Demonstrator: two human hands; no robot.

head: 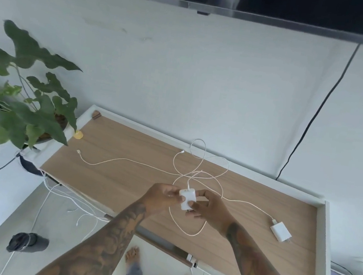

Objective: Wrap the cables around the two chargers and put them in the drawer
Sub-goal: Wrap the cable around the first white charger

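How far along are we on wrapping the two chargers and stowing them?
Nothing looks finished yet. In hand: the left hand and right hand both grip one white charger, whose cable lies loose in loops on the wooden cabinet top. Left: wrap that cable, then the second charger, which lies untouched with its cable spread out. No open drawer is in view.

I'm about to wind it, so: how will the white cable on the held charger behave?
Probably floppy: the white cable lies in loose overlapping loops on the wooden top. It may snag where it crosses the other charger's cable. It looks thin and light, and should trail as the held charger is lifted.
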